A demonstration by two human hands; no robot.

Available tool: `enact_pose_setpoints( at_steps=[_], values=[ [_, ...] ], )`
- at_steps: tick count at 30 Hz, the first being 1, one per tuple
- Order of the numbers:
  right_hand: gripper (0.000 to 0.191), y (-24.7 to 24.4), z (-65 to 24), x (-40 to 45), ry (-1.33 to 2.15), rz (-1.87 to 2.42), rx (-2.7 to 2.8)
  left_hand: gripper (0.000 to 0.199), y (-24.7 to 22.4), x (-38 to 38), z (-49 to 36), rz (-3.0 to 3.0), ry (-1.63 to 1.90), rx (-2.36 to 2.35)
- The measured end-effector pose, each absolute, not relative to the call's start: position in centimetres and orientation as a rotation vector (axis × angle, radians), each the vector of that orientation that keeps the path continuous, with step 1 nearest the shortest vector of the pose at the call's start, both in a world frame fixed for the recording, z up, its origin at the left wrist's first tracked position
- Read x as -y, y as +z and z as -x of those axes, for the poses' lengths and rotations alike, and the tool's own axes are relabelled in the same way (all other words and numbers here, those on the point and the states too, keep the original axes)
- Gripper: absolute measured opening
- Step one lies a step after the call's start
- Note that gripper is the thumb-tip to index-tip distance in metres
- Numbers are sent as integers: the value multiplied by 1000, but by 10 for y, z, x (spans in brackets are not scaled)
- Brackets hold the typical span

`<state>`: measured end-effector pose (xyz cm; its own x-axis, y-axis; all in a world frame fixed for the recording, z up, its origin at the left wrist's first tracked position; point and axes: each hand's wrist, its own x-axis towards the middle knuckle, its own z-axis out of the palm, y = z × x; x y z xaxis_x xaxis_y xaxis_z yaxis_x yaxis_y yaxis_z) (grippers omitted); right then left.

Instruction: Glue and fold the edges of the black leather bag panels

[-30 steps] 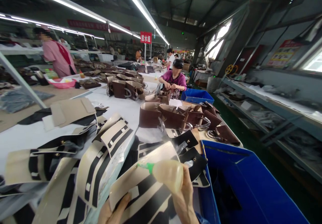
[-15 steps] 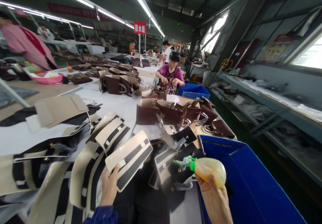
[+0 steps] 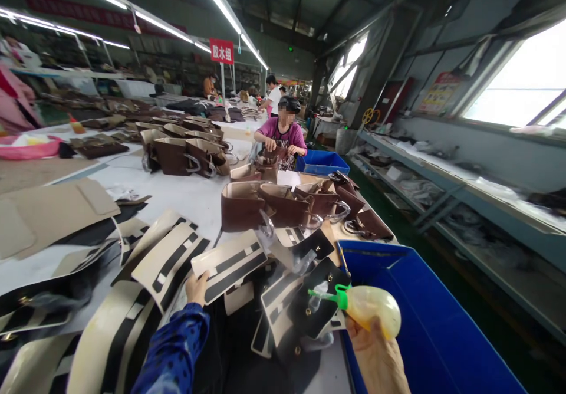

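My left hand (image 3: pixel 197 288) grips the near left edge of a cream bag panel (image 3: pixel 234 251) with black strips, the thumb on its top face. In my right hand (image 3: pixel 371 347) is a squeeze bottle (image 3: pixel 374 307) of yellowish liquid, lying on its side with the green nozzle (image 3: pixel 325 295) pointing left. Behind the nozzle lie black-and-cream bag panels (image 3: pixel 283 305) with metal fittings and clear plastic wrap. More curved cream panels (image 3: pixel 108 329) with black strips overlap to the left of my left hand.
A blue bin (image 3: pixel 424 317) stands at the table's right edge. Brown bags (image 3: pixel 241 208) sit in rows farther up the table. A co-worker in a purple top (image 3: pixel 283 134) handles a brown bag at the far end. Shelving (image 3: pixel 477 211) runs along the right wall.
The view has turned right, and my left sleeve shows more. The held panel tilts flatter and sits over the other panels. The squeeze bottle stays in my right hand, its nozzle still pointing left.
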<state>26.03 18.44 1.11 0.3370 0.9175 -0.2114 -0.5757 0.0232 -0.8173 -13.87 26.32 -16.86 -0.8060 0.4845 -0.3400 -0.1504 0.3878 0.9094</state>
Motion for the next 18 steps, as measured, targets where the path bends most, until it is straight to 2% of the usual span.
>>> enact_pose_setpoints(
  at_steps=[4, 9, 11, 15, 18],
  values=[
    [49, 13, -253, -193, 1289, 956, 386, 39, -175, -267, 143, -431, 1343, -2274],
    [52, 6, -257, -197, 1243, 966, 398, 61, -199, -227, 82, -691, 1387, -2444],
    [61, 0, -261, -198, 1221, 989, 398, 53, -216, -206, 50, -760, 1348, -2438],
    [73, -9, -267, -201, 1204, 993, 382, 20, -253, -188, 11, -826, 1128, -2232],
    [71, -8, -264, -203, 1246, 969, 317, 24, -272, -198, 7, -667, 994, -2210]
  ],
)
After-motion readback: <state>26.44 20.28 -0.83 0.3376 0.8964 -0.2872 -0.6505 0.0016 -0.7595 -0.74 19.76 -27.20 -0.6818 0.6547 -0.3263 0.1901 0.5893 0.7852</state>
